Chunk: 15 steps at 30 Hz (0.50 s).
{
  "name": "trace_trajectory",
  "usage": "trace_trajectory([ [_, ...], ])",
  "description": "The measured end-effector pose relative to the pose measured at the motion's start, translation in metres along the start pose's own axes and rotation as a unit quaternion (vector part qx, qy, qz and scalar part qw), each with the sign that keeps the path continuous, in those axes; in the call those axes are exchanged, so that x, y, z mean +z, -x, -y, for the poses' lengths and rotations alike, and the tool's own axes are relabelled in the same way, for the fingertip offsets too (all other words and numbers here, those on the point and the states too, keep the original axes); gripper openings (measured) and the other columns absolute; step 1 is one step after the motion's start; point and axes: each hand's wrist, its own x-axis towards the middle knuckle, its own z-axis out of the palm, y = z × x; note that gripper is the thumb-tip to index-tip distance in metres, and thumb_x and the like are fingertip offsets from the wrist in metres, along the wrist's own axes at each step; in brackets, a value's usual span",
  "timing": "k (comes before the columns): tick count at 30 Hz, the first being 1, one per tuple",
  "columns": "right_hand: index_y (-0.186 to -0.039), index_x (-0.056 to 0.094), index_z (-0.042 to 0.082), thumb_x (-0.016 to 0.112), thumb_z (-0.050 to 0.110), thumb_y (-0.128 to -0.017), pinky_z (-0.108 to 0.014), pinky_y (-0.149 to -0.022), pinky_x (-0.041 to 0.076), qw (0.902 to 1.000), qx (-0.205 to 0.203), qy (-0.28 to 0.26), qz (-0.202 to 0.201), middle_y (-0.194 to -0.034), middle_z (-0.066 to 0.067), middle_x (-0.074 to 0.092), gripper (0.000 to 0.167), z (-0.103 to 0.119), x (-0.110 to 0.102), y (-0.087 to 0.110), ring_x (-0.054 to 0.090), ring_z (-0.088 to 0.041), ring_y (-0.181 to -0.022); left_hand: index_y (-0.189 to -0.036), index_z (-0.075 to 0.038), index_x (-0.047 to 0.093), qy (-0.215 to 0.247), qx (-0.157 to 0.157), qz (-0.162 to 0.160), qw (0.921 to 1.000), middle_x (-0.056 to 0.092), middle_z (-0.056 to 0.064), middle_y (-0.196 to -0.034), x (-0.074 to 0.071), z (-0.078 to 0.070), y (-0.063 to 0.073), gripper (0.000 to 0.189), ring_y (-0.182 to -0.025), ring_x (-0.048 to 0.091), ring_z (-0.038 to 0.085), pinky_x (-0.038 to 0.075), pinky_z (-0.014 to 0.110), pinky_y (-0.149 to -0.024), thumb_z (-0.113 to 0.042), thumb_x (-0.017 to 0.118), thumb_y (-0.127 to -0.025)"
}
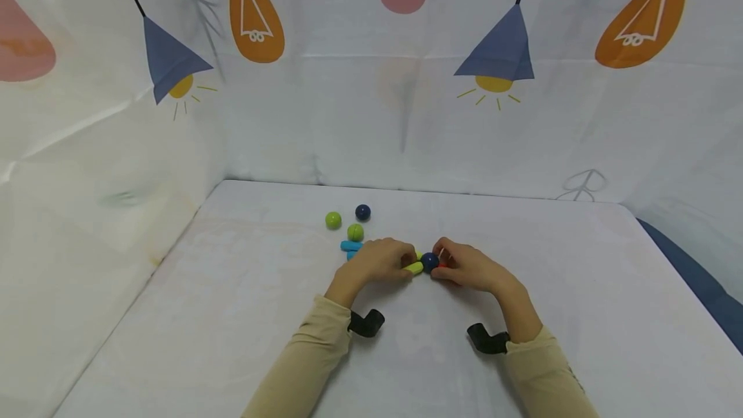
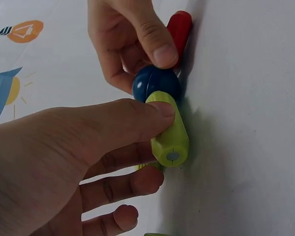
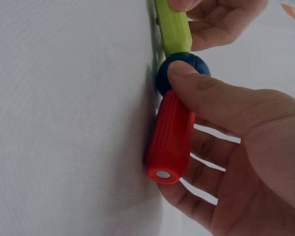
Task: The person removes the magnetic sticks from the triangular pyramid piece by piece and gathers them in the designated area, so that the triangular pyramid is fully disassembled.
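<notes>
My left hand (image 1: 383,259) pinches a yellow-green rod (image 2: 171,132) between thumb and fingers. Its far end meets a dark blue ball (image 1: 429,262). From the other side my right hand (image 1: 470,268) grips that ball, thumb laid on its surface in the right wrist view. A red rod (image 3: 171,137) extends from the ball beneath the right palm, a round metal disc showing in its end. In the head view the right fingers cover most of the red rod. Another yellow-green piece (image 1: 418,255) shows just behind the rod, partly hidden by the left hand.
Beyond the left hand lie two green balls (image 1: 333,220) and another dark blue ball (image 1: 362,213). Two light blue rods (image 1: 351,246) lie beside the left hand, partly covered by it. A white printed sheet (image 1: 348,121) stands behind the white table (image 1: 232,315).
</notes>
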Motion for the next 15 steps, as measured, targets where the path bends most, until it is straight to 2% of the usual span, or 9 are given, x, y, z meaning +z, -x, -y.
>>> trace_trajectory([
  [5,-0.108,0.054,0.013,0.068,0.028,-0.087,-0.029,-0.07,0.045,1.0,-0.002,0.003,0.008,-0.09,-0.001,0.062,0.03,0.0007,0.0008,-0.0012,0.055,-0.013,-0.077,-0.106,-0.021,0.068,0.008,0.011,0.009,0.9999,0.066,-0.009,-0.091,-0.0045,0.0048,0.0025,0.022,-0.08,0.057,0.006,0.046,0.022,-0.074,-0.025,0.07,-0.085],
  [10,-0.108,0.055,0.014,0.067,0.027,-0.087,-0.03,-0.071,0.045,0.9998,-0.017,0.01,0.009,-0.088,0.0,0.062,0.027,-0.0001,0.0017,-0.0014,0.055,-0.013,-0.078,-0.107,-0.022,0.069,0.005,0.034,0.019,0.9992,0.068,-0.008,-0.102,-0.008,0.0043,0.0051,0.021,-0.094,0.061,0.009,0.048,0.026,-0.083,-0.021,0.069,-0.086],
  [12,-0.108,0.056,0.014,0.067,0.027,-0.088,-0.03,-0.072,0.045,0.9997,-0.019,0.013,0.01,-0.088,0.0,0.062,0.026,-0.0006,0.0018,-0.0014,0.055,-0.012,-0.078,-0.107,-0.022,0.069,0.005,0.04,0.023,0.9989,0.068,-0.008,-0.104,-0.0082,0.0037,0.0054,0.021,-0.095,0.061,0.008,0.048,0.026,-0.084,-0.021,0.068,-0.086],
  [15,-0.109,0.056,0.014,0.066,0.027,-0.088,-0.031,-0.072,0.045,0.9997,-0.014,0.014,0.012,-0.089,0.0,0.062,0.026,-0.0003,0.0018,-0.0014,0.055,-0.013,-0.079,-0.106,-0.021,0.068,0.018,0.037,0.03,0.9987,0.067,-0.008,-0.097,-0.0102,0.0059,0.0069,0.02,-0.087,0.059,0.007,0.047,0.023,-0.078,-0.022,0.068,-0.087],
])
